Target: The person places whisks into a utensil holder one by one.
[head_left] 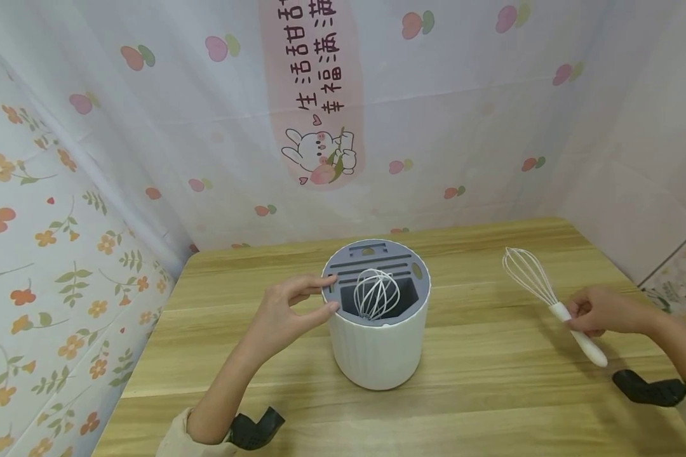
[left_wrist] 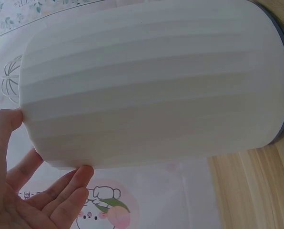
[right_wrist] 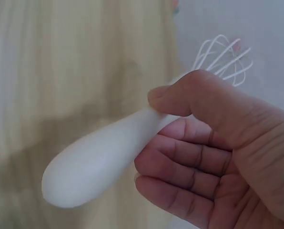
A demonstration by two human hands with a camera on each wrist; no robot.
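Note:
In the head view, a white ribbed utensil holder (head_left: 377, 355) with a grey slotted lid stands upright on the table. A whisk (head_left: 377, 295) sits in its large opening, wire head up, its handle hidden inside. My left hand (head_left: 286, 311) holds the holder's left rim between thumb and fingers; the left wrist view shows fingertips (left_wrist: 86, 171) against the ribbed wall (left_wrist: 156, 95). Off to the right, my right hand (head_left: 606, 312) pinches a second whisk (head_left: 585, 346) by its white handle. Its wires point away from me, and the rounded handle end (right_wrist: 80, 171) sticks out past the thumb.
The wooden table (head_left: 251, 393) extends around the holder and ends at a printed white curtain (head_left: 217, 146) behind. A flowered cloth (head_left: 57, 304) hangs along the left side. Black straps or mounts (head_left: 257, 430) sit at both wrists.

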